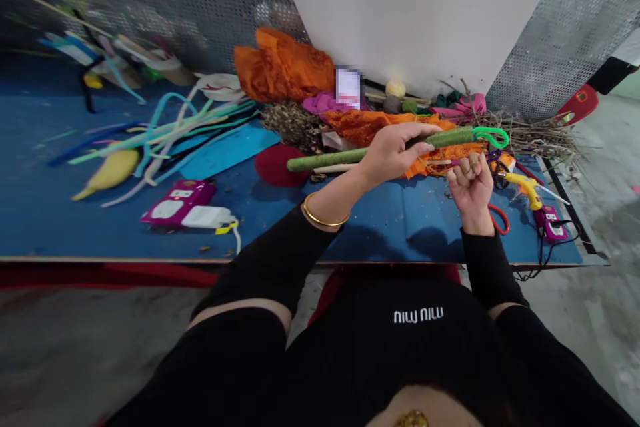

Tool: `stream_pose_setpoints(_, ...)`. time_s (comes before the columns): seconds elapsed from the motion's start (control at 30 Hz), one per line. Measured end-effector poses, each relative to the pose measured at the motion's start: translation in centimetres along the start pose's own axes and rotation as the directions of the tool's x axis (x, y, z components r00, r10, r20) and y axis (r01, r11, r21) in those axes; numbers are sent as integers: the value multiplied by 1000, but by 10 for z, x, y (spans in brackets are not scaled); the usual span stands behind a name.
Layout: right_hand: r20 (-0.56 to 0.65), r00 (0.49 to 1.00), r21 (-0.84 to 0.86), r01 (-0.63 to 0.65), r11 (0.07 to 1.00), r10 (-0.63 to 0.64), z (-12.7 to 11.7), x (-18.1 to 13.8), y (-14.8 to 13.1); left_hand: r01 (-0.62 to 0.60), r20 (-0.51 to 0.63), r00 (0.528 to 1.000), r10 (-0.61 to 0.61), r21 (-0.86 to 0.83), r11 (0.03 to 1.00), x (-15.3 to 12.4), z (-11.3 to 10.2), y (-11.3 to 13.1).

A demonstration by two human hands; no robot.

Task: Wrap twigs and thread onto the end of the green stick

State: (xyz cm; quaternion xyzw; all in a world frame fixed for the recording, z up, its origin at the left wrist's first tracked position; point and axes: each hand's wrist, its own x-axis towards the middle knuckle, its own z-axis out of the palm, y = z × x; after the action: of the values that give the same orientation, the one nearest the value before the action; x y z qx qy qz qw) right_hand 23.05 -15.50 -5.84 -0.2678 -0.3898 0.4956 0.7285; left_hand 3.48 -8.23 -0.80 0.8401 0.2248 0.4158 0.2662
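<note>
My left hand (393, 155) is wrapped round a long green stick (325, 160), which looks wound with green thread or tape. The stick lies nearly level above the table, its right end slightly raised. At that end a bright green fuzzy wire (495, 136) bends into a loop. Just below the loop is my right hand (471, 185), fingers curled and pressed together; whatever it may pinch is too small to make out. A red loop-shaped handle (500, 219) lies beside the right wrist. Behind both hands spreads crumpled orange paper (370, 127).
A yellow glue gun (527, 190) and a purple box with a cord (550, 223) lie at the right. Leftward are another purple box (180, 203), a yellow banana-shaped thing (113, 170) and fuzzy wires (170, 127). Dry twigs (535, 137) and a white board (415, 13) stand behind.
</note>
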Motion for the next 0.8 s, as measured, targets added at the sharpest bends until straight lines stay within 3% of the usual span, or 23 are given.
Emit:
stream_pose_setpoints(0.13, -68, 998, -74, 9, 997, -14, 16, -14, 0, -38, -123, 991, 59, 167, 985, -4, 12, -5)
stream_pose_setpoints(0.27, -90, 996, -28, -16, 999, 13, 25, -25, -3, -25, -174, 982, 69, 244, 969, -4, 25, -12)
stream_pose_setpoints(0.6, -178, 984, -73, 12, 997, -25, 42, -49, -5, -1, -125, 991, 41, 302, 953, -2, 46, -25)
stream_pose_setpoints(0.8, -165, 980, -67, 101, 993, -111, 40, -47, -4, 50, -15, 999, -48, 221, 974, 9, 33, -22)
